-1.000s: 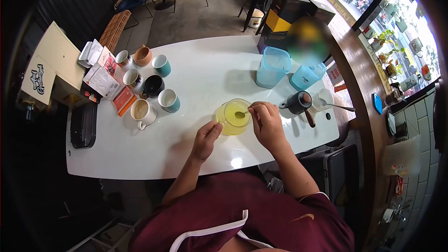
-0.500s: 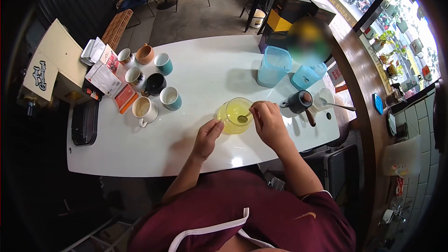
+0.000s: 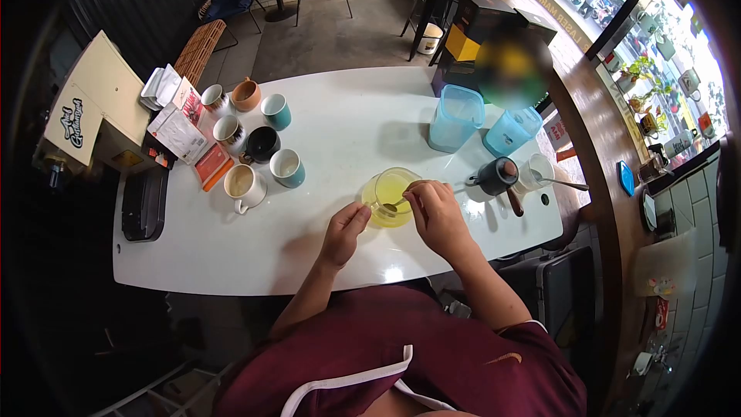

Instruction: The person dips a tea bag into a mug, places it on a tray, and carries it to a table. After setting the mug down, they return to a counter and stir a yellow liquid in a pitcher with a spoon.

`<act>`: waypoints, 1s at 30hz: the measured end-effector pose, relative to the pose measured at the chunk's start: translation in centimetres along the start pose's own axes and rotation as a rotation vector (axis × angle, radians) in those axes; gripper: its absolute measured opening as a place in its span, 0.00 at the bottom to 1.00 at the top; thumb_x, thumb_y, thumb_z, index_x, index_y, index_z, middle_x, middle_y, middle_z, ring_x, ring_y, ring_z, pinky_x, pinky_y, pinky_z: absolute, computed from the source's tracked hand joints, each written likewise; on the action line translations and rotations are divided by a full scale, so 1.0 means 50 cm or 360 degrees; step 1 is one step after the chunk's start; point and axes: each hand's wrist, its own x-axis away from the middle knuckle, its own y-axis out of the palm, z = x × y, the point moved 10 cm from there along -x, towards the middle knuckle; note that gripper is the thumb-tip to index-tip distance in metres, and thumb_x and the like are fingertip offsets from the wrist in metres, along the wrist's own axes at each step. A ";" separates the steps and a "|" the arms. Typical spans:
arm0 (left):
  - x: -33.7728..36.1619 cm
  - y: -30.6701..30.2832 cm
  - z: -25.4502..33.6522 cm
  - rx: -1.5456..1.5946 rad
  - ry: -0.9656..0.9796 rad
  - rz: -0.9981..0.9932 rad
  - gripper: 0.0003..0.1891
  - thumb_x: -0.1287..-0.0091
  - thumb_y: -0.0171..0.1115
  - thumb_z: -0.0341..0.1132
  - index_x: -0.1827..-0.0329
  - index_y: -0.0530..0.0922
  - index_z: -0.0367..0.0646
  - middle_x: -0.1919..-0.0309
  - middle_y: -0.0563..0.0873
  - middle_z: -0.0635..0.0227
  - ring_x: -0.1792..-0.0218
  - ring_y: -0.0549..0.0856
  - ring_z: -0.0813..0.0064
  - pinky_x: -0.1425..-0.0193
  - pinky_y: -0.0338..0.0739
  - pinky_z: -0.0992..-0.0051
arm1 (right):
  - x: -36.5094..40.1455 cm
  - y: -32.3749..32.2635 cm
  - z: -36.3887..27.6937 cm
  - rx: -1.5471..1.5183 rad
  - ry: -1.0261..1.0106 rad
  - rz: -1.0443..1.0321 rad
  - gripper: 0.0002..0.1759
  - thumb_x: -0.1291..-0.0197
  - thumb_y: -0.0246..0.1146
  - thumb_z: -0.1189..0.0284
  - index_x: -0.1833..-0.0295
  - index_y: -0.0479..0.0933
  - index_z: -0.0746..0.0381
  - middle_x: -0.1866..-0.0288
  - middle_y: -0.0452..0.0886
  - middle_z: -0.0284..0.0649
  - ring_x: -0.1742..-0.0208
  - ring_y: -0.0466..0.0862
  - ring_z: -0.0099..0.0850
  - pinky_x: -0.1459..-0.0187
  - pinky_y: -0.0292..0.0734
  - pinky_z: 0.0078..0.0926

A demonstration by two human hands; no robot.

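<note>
A clear glass jug (image 3: 372,193) with pale yellow liquid stands on the white table in front of me. My left hand (image 3: 345,233) is closed on the near left side of the jug, thumb and fingers pinched there; whether a handle lies between them is hard to see. In my right hand (image 3: 438,216) I pinch the upper end of a metal spoon (image 3: 396,205), its bowl down in the yellow liquid. Right of that hand stand a dark small pot (image 3: 494,176) with a brown handle and a clear cup (image 3: 534,171) with a long spoon in it.
Several cups, among them a cream mug (image 3: 245,187), a teal cup (image 3: 287,168) and a black cup (image 3: 263,144), stand at the left beside coffee packets (image 3: 180,131). Two blue plastic pitchers (image 3: 455,120) are at the back right. A cream machine (image 3: 93,108) flanks the table's left end.
The spoon's bowl has shifted left and down inside the jug as my right hand moved slightly. My left hand stays at the jug. The whole view has tilted a little.
</note>
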 end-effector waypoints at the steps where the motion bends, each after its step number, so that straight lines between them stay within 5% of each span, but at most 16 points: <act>1: 0.001 -0.002 0.002 0.0012 0.0010 0.0006 0.13 0.25 0.48 0.36 0.71 0.69 0.44 0.77 0.66 0.78 0.74 0.63 0.86 0.68 0.58 0.83 | 0.000 -0.004 0.005 0.0043 0.0019 -0.0020 0.05 0.39 0.62 0.78 0.61 0.72 0.64 0.63 0.80 0.40 0.63 0.78 0.40 0.58 0.68 0.33; 30: -0.007 0.002 -0.015 -0.0002 0.0003 -0.0041 0.13 0.25 0.48 0.35 0.72 0.68 0.45 0.77 0.65 0.78 0.74 0.63 0.86 0.68 0.58 0.82 | -0.005 -0.010 0.034 0.0098 0.0046 0.0156 0.04 0.39 0.60 0.80 0.60 0.72 0.64 0.61 0.81 0.41 0.60 0.79 0.40 0.57 0.67 0.35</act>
